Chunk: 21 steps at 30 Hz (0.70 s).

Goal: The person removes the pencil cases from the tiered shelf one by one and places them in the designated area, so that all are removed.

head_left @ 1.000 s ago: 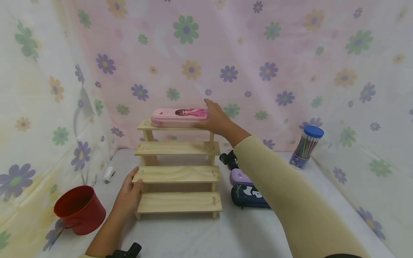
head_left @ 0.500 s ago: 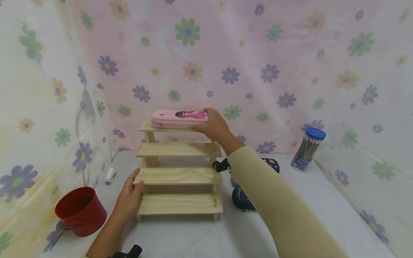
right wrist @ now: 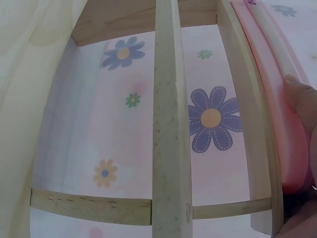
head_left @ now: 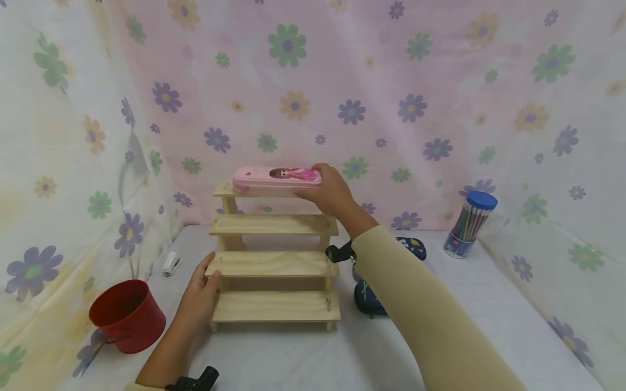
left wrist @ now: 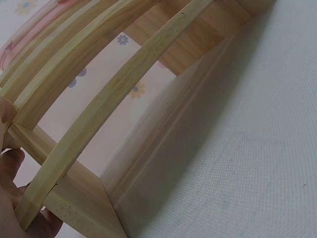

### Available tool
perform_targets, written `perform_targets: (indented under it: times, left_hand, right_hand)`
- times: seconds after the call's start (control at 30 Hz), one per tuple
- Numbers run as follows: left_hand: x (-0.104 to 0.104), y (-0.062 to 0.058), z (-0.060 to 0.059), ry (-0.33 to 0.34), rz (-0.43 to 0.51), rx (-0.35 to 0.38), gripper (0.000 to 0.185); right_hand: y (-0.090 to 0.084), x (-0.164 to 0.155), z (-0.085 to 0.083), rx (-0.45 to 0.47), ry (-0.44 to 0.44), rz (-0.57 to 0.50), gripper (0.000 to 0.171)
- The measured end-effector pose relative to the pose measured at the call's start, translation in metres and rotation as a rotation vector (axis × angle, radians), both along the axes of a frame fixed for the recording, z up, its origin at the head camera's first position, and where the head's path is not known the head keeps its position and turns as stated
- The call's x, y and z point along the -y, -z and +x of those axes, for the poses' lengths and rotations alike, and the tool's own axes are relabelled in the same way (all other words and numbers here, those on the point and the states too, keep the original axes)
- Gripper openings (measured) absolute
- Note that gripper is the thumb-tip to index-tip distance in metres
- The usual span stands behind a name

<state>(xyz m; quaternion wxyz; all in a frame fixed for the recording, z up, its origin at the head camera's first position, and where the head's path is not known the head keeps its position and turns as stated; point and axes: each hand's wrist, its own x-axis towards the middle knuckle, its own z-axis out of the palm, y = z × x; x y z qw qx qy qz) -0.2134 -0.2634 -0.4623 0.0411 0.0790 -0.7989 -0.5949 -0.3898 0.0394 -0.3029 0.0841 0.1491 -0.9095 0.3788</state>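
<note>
A pink pencil case (head_left: 259,178) with a doll picture on its lid lies lengthwise along the top shelf of a four-tier wooden stand (head_left: 274,263). My right hand (head_left: 333,191) grips the case's right end, the thumb on its front side. In the right wrist view that thumb (right wrist: 301,101) presses the pink case (right wrist: 270,64) right beside the top board. Low on the left, my left hand (head_left: 199,293) holds the end of the second shelf from the bottom. The left wrist view shows its fingers (left wrist: 11,163) around the wooden boards.
A red pot (head_left: 128,317) and a white stapler-like object (head_left: 171,264) stand left of the stand. To the right, a dark blue case (head_left: 368,297) and a floral case (head_left: 412,247) are partly behind my sleeve. A blue-lidded tub of pencils (head_left: 469,225) stands at the back right.
My right hand's raised fingers have come down onto the case's end, and the right forearm has shifted, uncovering the floral case. The left hand keeps its hold on the shelf.
</note>
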Motion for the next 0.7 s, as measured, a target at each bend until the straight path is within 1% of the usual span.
perform_targets:
  times: [0.1, 0.33, 0.5, 0.7]
  left_hand:
    - [0.0, 0.0, 0.0, -0.001, 0.002, 0.002, 0.063]
    - [0.0, 0.0, 0.0, -0.01, -0.007, 0.008, 0.064]
    - [0.0, -0.001, 0.001, -0.008, -0.013, 0.002, 0.064]
    - [-0.002, -0.001, 0.003, -0.003, -0.009, 0.007, 0.064]
  right_hand:
    - [0.001, -0.003, 0.004, -0.009, -0.006, 0.007, 0.094]
    - [-0.003, -0.009, 0.02, -0.021, 0.0, 0.039, 0.097]
    - [-0.002, -0.013, 0.026, -0.028, -0.019, 0.003, 0.099]
    - [0.006, -0.018, 0.033, -0.045, -0.022, -0.047, 0.096]
